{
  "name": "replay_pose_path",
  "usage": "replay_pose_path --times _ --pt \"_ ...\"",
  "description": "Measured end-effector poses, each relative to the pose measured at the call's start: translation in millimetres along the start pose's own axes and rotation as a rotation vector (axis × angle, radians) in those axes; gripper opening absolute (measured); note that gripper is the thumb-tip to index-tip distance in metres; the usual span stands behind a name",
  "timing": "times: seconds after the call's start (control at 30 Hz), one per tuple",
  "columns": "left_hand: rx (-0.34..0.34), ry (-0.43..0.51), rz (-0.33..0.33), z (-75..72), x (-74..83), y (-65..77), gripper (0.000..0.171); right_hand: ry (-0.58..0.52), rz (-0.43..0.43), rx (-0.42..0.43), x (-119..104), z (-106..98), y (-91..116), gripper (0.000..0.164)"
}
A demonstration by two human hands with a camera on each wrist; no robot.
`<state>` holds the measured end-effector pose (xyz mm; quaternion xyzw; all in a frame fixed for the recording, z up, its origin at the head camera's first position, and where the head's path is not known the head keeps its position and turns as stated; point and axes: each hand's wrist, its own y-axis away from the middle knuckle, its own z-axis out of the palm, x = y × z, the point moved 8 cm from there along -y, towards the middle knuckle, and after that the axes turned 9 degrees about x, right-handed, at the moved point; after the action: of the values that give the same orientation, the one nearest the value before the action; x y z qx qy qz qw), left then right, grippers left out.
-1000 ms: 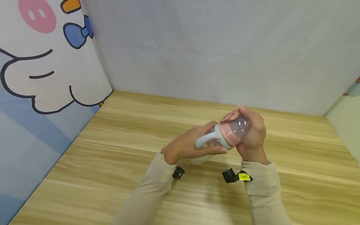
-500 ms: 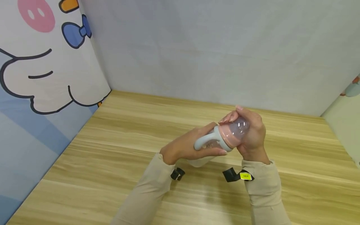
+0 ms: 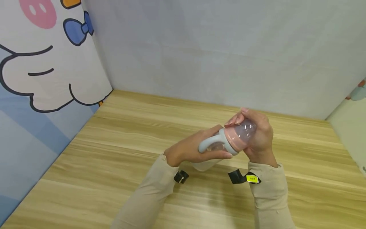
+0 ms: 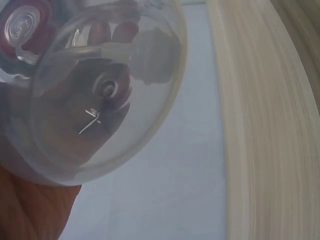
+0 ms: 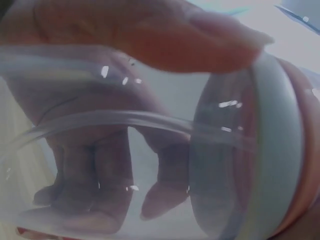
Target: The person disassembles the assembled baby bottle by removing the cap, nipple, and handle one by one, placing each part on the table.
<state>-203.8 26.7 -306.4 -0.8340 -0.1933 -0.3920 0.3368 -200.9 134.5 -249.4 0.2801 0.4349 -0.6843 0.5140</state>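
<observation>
Held tilted above the table in the head view is a baby bottle with a clear body, pink collar and pale blue handle. My left hand grips the body, fingers on one side and thumb on the other. A clear dome cap covers the top, and my right hand curls round it from the right. The left wrist view looks at the round bottle base, with a whitish straw weight inside. A clear straw runs through the body in the right wrist view.
A light wood-grain table lies beneath both hands. White cloth stands behind it, with a cartoon-printed panel on the left and a pale green panel on the right. Black straps sit on both sleeves.
The head view has shifted slightly. Both hands keep the same hold on the bottle, which sits a touch farther right in the view.
</observation>
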Motion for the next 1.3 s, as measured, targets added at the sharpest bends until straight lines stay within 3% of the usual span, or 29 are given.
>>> replay_pose_path --times 0.2,0.43,0.5,0.6,0.73,0.87,1.17,1.3 --pt "0.052 0.025 -0.001 -7.8 -6.7 2.6 0.041 -0.023 -0.002 -0.052 10 4 -3 0.052" --pt "0.083 0.22 -0.018 -16.9 -7.9 5.6 0.054 0.013 -0.052 -0.371 18 12 2 0.035" --pt "0.077 0.245 -0.005 -17.6 -5.1 4.6 0.055 0.022 -0.053 -0.396 17 13 2 0.036" --pt "0.074 0.207 -0.001 -17.8 -4.2 3.2 0.05 0.055 -0.055 -0.339 16 12 1 0.034" --pt "0.105 0.142 0.005 -20.6 -6.0 2.2 0.048 0.132 -0.073 -0.169 19 11 -2 0.033" --pt "0.153 0.121 0.019 -25.4 -6.4 0.7 0.055 0.124 -0.111 -0.015 19 11 -3 0.033" --pt "0.16 0.065 0.074 -22.9 2.4 -3.8 0.064 0.083 -0.177 0.131 9 9 -2 0.041" --pt "0.132 0.086 0.048 -17.3 1.0 -4.7 0.069 0.083 -0.17 0.194 6 7 -1 0.041"
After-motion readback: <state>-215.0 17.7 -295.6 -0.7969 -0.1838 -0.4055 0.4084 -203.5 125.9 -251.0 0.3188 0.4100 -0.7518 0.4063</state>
